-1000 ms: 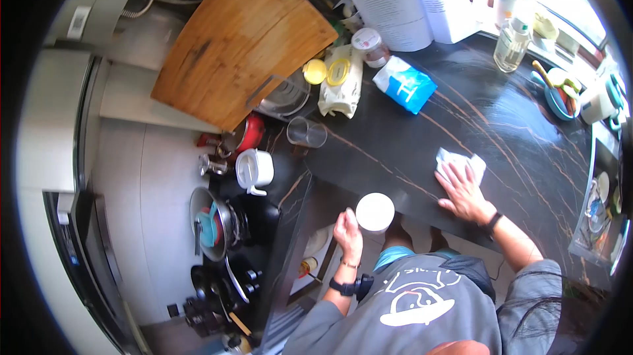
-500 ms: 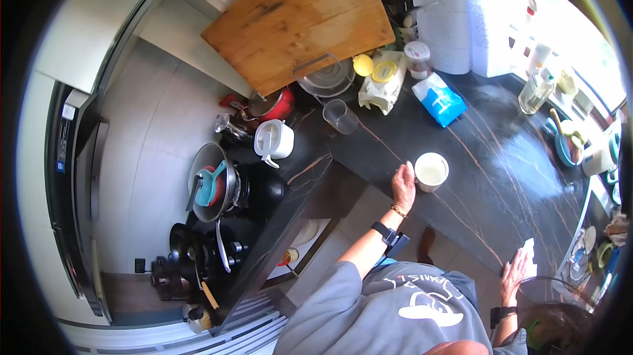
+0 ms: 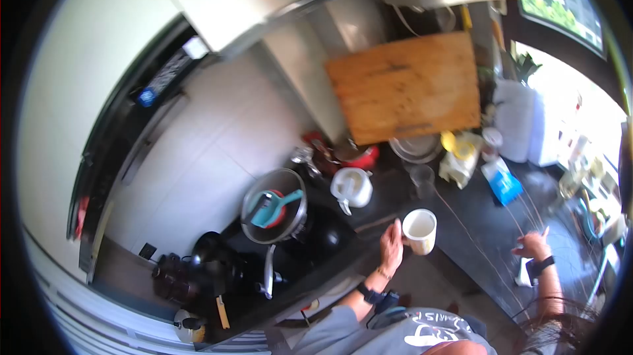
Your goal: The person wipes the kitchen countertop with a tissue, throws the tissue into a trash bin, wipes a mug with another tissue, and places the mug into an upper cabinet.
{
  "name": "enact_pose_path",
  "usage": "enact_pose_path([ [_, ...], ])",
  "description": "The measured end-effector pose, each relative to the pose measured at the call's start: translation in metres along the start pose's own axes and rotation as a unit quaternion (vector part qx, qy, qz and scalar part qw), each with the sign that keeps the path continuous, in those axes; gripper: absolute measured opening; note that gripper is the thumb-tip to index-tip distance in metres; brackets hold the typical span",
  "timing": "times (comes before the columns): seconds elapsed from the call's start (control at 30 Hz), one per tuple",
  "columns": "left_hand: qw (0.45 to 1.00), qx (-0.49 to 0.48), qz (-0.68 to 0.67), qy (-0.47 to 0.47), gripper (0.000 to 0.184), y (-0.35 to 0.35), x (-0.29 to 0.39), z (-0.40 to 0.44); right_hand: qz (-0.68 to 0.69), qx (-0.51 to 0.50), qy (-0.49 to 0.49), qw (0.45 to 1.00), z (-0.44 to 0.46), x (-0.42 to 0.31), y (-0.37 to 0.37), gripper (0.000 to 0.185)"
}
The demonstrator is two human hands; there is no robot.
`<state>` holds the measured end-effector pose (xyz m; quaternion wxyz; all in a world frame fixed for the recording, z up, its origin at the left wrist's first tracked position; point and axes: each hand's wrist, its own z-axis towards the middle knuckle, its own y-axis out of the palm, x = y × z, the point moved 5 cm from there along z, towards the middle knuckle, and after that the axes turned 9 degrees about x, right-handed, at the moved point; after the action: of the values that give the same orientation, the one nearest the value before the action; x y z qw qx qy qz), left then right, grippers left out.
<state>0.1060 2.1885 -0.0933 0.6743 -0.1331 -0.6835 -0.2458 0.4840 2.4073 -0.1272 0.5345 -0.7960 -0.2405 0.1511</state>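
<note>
My left hand (image 3: 391, 249) is closed on the handle side of a white mug (image 3: 421, 239). The mug is held around the counter's front edge, its open top facing up toward me. What is inside it cannot be made out. Over the counter on the right, my right hand (image 3: 533, 245) is slightly blurred, with fingers apart and nothing in it. A crumpled white tissue or cloth (image 3: 524, 273) lies just below that wrist. Farther forward are a blue and white packet (image 3: 504, 187) and a clear cup (image 3: 422, 181).
Left of the mug, a wok (image 3: 290, 215) holding a turquoise utensil stands on the stove, its handle sticking out toward me. A white lidded jug (image 3: 351, 189) sits beside it. A large wooden board (image 3: 409, 88) leans at the back. Bottles and dishes crowd the window side.
My view has swung left and up. My left hand has brought the mug off its spot on the counter toward the front edge. My right hand has left the white tissue and reached forward.
</note>
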Motion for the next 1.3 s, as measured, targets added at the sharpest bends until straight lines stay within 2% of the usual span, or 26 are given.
enact_pose_path([
  [0.03, 1.000, 0.007, -0.009, 0.018, 0.039, -0.024, 0.012, 0.009, -0.045, 0.127, -0.005, 0.991, 0.004, -0.022, -0.042, 0.067],
  [0.1, 0.999, 0.027, -0.037, 0.002, 0.039, -0.067, 0.030, 0.023, 0.051, 0.181, -0.094, 0.978, 0.000, -0.100, -0.125, 0.069],
  [0.13, 0.998, 0.031, -0.057, 0.012, 0.038, -0.080, 0.049, 0.022, 0.162, 0.197, -0.204, 0.945, 0.005, -0.147, -0.142, 0.075],
  [0.17, 0.997, 0.044, -0.061, 0.026, 0.037, -0.093, 0.062, 0.022, 0.164, 0.232, -0.334, 0.899, -0.002, -0.205, -0.156, 0.084],
  [0.2, 0.995, 0.060, -0.050, 0.059, 0.037, -0.104, 0.070, 0.022, 0.276, 0.240, -0.449, 0.815, -0.007, -0.254, -0.154, 0.092],
  [0.23, 0.992, 0.076, -0.038, 0.091, 0.037, -0.115, 0.074, 0.022, 0.332, 0.205, -0.490, 0.779, -0.014, -0.305, -0.149, 0.100],
  [0.27, 0.992, 0.073, -0.060, 0.081, 0.036, -0.125, 0.069, 0.021, 0.324, 0.189, -0.527, 0.762, -0.029, -0.349, -0.157, 0.106],
  [0.3, 0.992, 0.068, -0.081, 0.070, 0.036, -0.136, 0.069, 0.019, 0.394, 0.157, -0.546, 0.723, -0.033, -0.382, -0.154, 0.114],
  [0.33, 0.993, 0.063, -0.082, 0.048, 0.035, -0.141, 0.086, 0.009, 0.487, 0.119, -0.542, 0.675, -0.039, -0.409, -0.156, 0.118],
  [0.37, 0.997, 0.052, -0.041, 0.043, 0.033, -0.148, 0.101, 0.002, 0.581, 0.070, -0.530, 0.613, -0.036, -0.433, -0.152, 0.113],
  [0.4, 0.992, 0.044, -0.102, 0.057, 0.032, -0.157, 0.104, 0.004, 0.600, 0.070, -0.526, 0.598, -0.041, -0.449, -0.153, 0.108],
  [0.43, 0.984, 0.036, -0.163, 0.067, 0.031, -0.164, 0.107, 0.005, 0.619, 0.067, -0.519, 0.585, -0.046, -0.461, -0.157, 0.104],
  [0.5, 0.974, -0.040, -0.196, 0.105, 0.031, -0.184, 0.115, 0.008, 0.561, 0.109, -0.514, 0.640, -0.045, -0.481, -0.174, 0.098],
  [0.57, 0.966, 0.034, -0.192, 0.170, 0.032, -0.203, 0.132, 0.003, 0.650, 0.077, -0.535, 0.534, -0.073, -0.489, -0.231, 0.090],
  [0.6, 0.976, 0.044, -0.127, 0.169, 0.038, -0.216, 0.138, 0.001, 0.654, 0.116, -0.540, 0.518, -0.070, -0.487, -0.260, 0.088],
  [0.63, 0.979, 0.108, -0.065, 0.158, 0.036, -0.235, 0.135, 0.001, 0.656, 0.151, -0.543, 0.502, -0.064, -0.483, -0.291, 0.087],
  [0.67, 0.982, 0.137, -0.060, 0.116, 0.034, -0.255, 0.125, -0.003, 0.685, 0.139, -0.539, 0.471, -0.059, -0.478, -0.322, 0.085],
  [0.73, 0.979, 0.189, -0.033, 0.067, 0.029, -0.300, 0.101, -0.019, 0.683, 0.185, -0.548, 0.446, -0.060, -0.460, -0.394, 0.073],
  [0.77, 0.975, 0.212, -0.012, 0.060, 0.027, -0.323, 0.083, -0.032, 0.711, 0.156, -0.566, 0.388, -0.056, -0.457, -0.423, 0.059],
  [0.83, 0.975, 0.221, -0.026, 0.017, 0.022, -0.380, 0.022, -0.062, 0.727, 0.053, -0.579, 0.366, -0.038, -0.452, -0.471, 0.050],
  [0.9, 0.928, 0.318, 0.176, 0.082, 0.020, -0.462, -0.097, -0.114, 0.761, -0.017, -0.564, 0.320, -0.029, -0.462, -0.506, 0.049],
  [0.97, 0.917, 0.331, 0.210, 0.070, 0.020, -0.456, -0.099, -0.157, 0.752, -0.024, -0.571, 0.327, -0.018, -0.474, -0.530, 0.047],
  [1.1, 0.885, 0.295, 0.353, 0.065, 0.021, -0.413, -0.084, -0.153, 0.739, 0.011, -0.579, 0.345, 0.002, -0.519, -0.551, 0.050],
  [1.17, 0.872, 0.271, 0.400, 0.076, 0.021, -0.396, -0.081, -0.141, 0.763, -0.028, -0.570, 0.305, 0.003, -0.533, -0.555, 0.049],
  [1.23, 0.862, 0.256, 0.430, 0.083, 0.021, -0.383, -0.080, -0.133, 0.777, -0.024, -0.581, 0.242, -0.007, -0.536, -0.561, 0.049],
  [1.3, 0.855, 0.247, 0.448, 0.085, 0.021, -0.375, -0.079, -0.124, 0.769, 0.009, -0.596, 0.230, -0.012, -0.530, -0.574, 0.051],
])
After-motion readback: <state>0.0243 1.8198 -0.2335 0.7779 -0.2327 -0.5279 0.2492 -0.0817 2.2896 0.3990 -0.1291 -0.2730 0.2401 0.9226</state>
